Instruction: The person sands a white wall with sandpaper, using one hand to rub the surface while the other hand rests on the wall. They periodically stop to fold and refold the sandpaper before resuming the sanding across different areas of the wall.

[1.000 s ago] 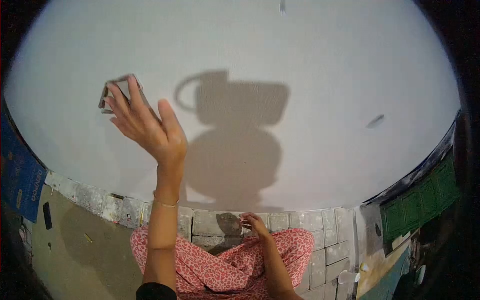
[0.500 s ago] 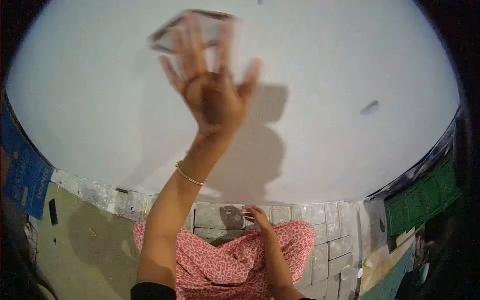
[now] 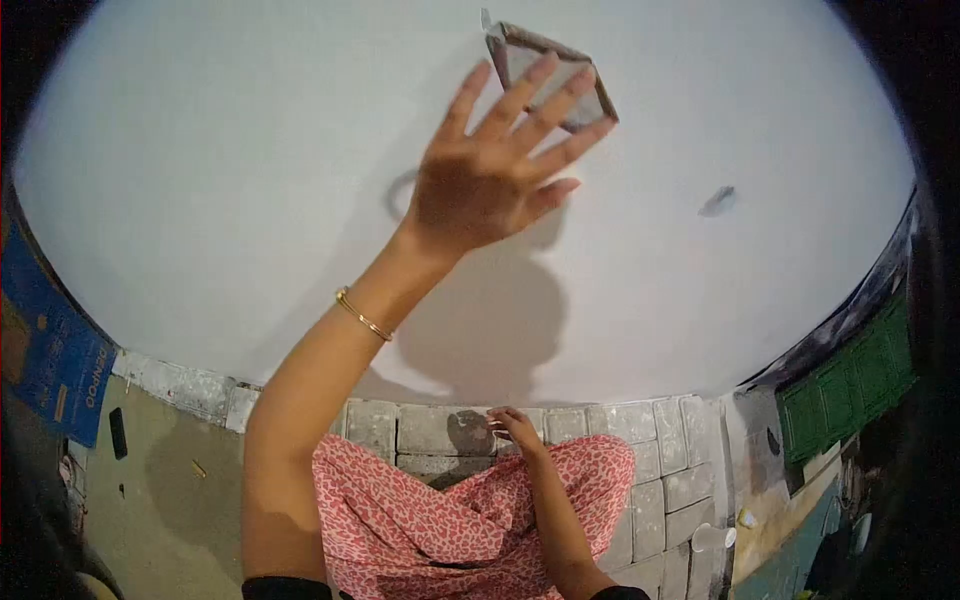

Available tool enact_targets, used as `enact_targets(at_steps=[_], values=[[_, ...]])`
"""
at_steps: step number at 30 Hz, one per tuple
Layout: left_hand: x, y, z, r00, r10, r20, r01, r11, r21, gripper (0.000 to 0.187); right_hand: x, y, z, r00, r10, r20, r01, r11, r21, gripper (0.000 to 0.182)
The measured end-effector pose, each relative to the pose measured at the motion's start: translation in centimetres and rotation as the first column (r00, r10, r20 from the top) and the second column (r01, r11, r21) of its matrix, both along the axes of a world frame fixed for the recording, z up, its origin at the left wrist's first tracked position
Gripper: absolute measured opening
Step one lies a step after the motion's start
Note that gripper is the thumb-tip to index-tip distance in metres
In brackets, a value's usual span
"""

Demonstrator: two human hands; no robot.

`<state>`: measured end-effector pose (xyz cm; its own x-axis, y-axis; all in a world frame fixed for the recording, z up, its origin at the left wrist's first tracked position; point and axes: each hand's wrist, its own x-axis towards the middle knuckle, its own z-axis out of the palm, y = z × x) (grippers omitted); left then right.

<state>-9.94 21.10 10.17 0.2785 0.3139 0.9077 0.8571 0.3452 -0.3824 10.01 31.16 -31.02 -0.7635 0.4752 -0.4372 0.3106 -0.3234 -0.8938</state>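
Note:
My left hand (image 3: pixel 485 180) is raised in front of a broad white surface (image 3: pixel 250 200), its back towards me and its fingers spread. Behind the fingertips shows a flat, angular piece with brown edges and a pale middle (image 3: pixel 603 92); its exact kind I cannot make out. The fingers overlap it, though whether they press on it is hidden. A grey curved band (image 3: pixel 398 198) shows at the left side of the palm. Low down, my right hand (image 3: pixel 514 428) rests by my knee above the brick floor, fingers loosely bent and apart, with nothing visible in it.
A grey smudge (image 3: pixel 718 201) marks the white surface at right. Blue printed cardboard (image 3: pixel 60 365) stands at left, near a dark phone-like object (image 3: pixel 118 433) on the floor. A green panel (image 3: pixel 850 385) is at right, with a white cup-like item (image 3: pixel 708 538) below it.
My left hand and the brown-edged piece have shifted right, and both have turned clockwise. My right hand has stayed almost in place.

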Motion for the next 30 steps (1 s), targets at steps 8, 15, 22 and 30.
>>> enact_targets(at_steps=[8, 15, 22, 30], values=[[-2.0, -0.6, 6.8, 0.96, 0.152, 0.236, -0.262, 0.789, 0.556, 0.053, -0.1, 0.1, -0.6, 1.0, 0.015, -0.006, -0.015, 0.999, 0.04, 0.024], [2.3, 2.9, 1.4, 0.961, -0.201, -0.188, 0.141, 0.947, -0.289, 0.057, 0.0, 0.1, -0.3, 1.0, 0.007, 0.002, -0.007, 1.0, 0.028, 0.024], [-1.3, -0.7, 9.4, 0.97, 0.172, 0.175, -0.229, 0.888, 0.4, 0.055, 0.0, 0.4, -2.2, 0.997, 0.061, -0.052, -0.057, 0.996, 0.069, 0.027], [3.0, 5.3, 4.8, 0.993, 0.116, 0.027, -0.116, 0.993, -0.02, 0.048, 0.1, 0.4, -2.8, 0.995, 0.056, -0.079, -0.049, 0.996, 0.078, 0.027]])
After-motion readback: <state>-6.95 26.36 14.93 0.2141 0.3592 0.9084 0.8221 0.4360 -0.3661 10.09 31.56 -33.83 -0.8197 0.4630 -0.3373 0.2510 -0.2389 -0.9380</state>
